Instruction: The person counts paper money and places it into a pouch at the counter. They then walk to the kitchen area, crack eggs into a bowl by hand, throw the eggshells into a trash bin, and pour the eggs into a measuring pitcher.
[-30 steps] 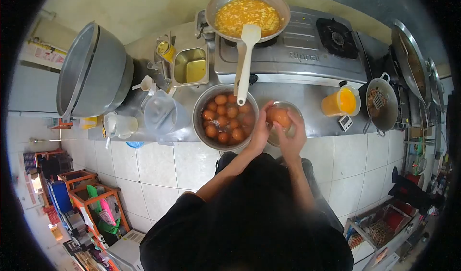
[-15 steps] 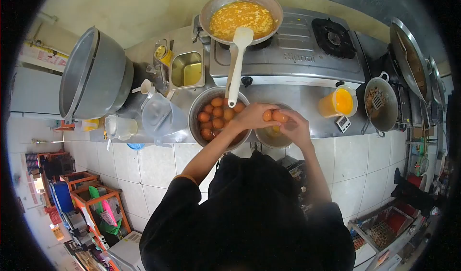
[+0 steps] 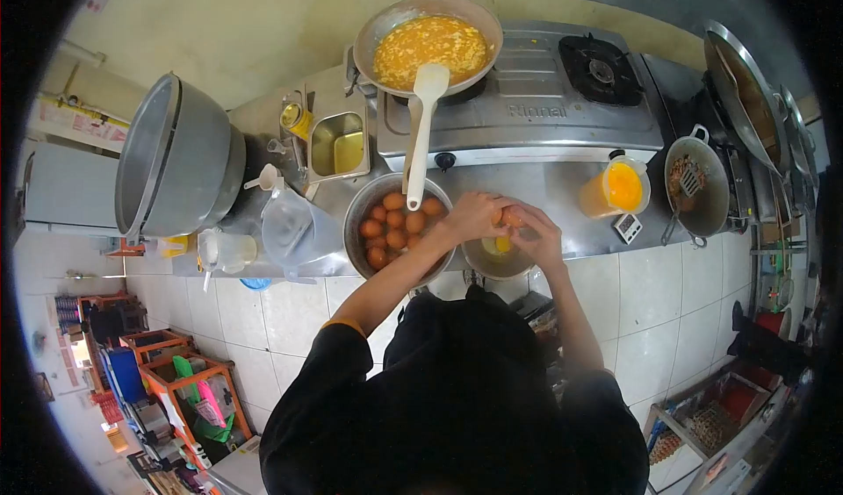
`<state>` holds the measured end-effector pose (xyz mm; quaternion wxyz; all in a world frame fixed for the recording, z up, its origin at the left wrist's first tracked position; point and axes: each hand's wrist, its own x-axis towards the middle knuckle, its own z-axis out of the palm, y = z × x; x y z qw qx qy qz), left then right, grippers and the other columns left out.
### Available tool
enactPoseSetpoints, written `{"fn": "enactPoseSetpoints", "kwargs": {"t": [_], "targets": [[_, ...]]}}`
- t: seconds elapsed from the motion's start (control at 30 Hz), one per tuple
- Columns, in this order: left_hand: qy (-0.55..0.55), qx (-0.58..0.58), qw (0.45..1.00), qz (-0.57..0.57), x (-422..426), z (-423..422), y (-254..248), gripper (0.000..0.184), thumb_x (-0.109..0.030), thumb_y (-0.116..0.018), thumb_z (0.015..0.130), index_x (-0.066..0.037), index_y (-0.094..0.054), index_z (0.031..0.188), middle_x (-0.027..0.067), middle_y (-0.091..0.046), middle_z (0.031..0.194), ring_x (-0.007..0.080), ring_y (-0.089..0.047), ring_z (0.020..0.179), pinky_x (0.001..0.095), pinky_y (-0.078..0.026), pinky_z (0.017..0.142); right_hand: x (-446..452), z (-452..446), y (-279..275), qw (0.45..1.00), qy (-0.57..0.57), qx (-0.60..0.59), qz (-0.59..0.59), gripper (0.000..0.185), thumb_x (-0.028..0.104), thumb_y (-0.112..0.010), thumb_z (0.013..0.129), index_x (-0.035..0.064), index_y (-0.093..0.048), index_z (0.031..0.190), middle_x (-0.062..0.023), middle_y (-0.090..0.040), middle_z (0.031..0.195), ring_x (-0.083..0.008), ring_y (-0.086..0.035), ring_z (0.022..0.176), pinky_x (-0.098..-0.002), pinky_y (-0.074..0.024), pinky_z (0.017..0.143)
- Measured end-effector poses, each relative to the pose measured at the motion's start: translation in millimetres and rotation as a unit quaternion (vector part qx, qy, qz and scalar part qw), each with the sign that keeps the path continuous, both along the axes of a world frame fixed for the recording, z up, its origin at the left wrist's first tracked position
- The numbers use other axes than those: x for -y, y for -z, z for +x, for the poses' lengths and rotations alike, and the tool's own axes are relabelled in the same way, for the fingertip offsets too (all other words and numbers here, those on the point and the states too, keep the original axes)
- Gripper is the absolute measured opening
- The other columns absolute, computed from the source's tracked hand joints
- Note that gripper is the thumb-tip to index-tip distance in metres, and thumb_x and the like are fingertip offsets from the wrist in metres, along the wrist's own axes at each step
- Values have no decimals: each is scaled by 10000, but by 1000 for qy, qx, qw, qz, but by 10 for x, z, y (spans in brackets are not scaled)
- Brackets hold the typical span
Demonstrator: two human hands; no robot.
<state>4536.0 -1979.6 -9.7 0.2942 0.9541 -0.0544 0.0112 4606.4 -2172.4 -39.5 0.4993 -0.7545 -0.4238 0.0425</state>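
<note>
My left hand (image 3: 475, 217) and my right hand (image 3: 539, 236) meet above a small metal bowl (image 3: 492, 269). Between their fingertips are brown eggshell pieces (image 3: 509, 218), with both hands closed on them. A yellow yolk (image 3: 503, 244) shows just below the shell, in or over the bowl. Left of it, partly behind my left forearm, stands a larger metal pot (image 3: 354, 236) holding several brown eggs (image 3: 395, 220). A white spatula (image 3: 423, 135) lies across the frying pan (image 3: 495, 34), its handle reaching over the egg pot.
The pan of yellow egg mixture sits on a gas stove (image 3: 536, 131). To the right are a jug of yellow liquid (image 3: 615, 188), a small timer (image 3: 628, 227) and a wok (image 3: 698, 183). Plastic jugs (image 3: 294, 232) and a large grey pot (image 3: 180, 157) stand left.
The whole egg is now broken into shell pieces, and a yolk shows beneath. My left hand has turned over with its back up. The view has shifted slightly.
</note>
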Motion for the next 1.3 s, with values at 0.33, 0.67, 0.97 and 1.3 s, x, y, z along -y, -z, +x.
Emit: {"fn": "enactPoseSetpoints", "kwargs": {"t": [0.33, 0.67, 0.97, 1.3], "targets": [[-3, 63, 998, -15, -184, -40, -46, 514, -359, -774, 701, -154, -657, 1158, 80, -681, 1010, 292, -668, 896, 399, -543, 780, 129, 52, -198, 999, -23, 18, -45, 456, -11, -718, 732, 121, -663, 1165, -117, -610, 1253, -286, -630, 1087, -360, -533, 886], [-25, -51, 951, -305, 100, -541, -646, 595, -401, -725, 832, -68, -586, 1306, 184, -653, 1120, 327, -625, 1061, 355, -467, 955, 1014, -863, -61, 966, 243, 92, 5, 437, 15, -713, 776, 3, -561, 1186, -170, -579, 1117, -367, -546, 1075, -431, -445, 947], [-348, -145, 922, 91, -806, -901, 246, 432, -345, -720, 793, -27, -656, 1078, 212, -661, 1043, 353, -666, 963, 447, -560, 780, 2462, -2106, 580, 768, 231, -339, -491, 893, 337, -782, 787, 126, -286, 1498, -263, -451, 1368, -465, -447, 1266, -528, -388, 1054], [-439, -212, 872, 40, -921, -735, 656, 537, -411, -736, 750, -14, -635, 1098, 218, -687, 1013, 371, -674, 984, 449, -556, 841, 1252, -1086, 43, 932, 253, -155, -206, 506, 109, -624, 904, 62, -464, 1382, -173, -526, 1329, -293, -533, 1203, -431, -452, 973]]}}
